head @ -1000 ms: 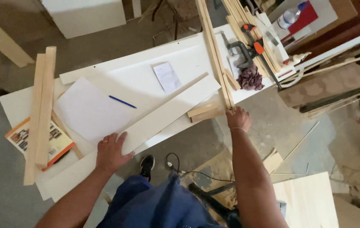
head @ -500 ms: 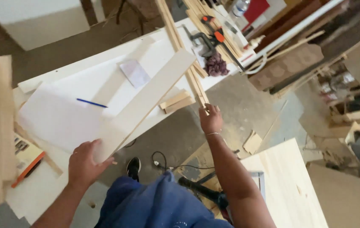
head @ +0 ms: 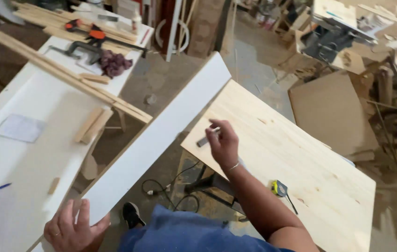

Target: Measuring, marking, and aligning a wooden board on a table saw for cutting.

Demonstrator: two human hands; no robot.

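Sawdust and offcuts litter the workshop floor between a white bench [head: 26,154] on the left and a pine table [head: 301,158] on the right. Left hand [head: 75,228] grips the near end of a long white board [head: 156,140] bridging the gap. Right hand [head: 224,142], fingers loosely curled, pinches a small grey marker [head: 206,138] at the table's near-left edge. Marking seems under way; the board needs steadying first.

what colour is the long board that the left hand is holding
White: the long board gripped at its near end by the left hand shows best in the head view.
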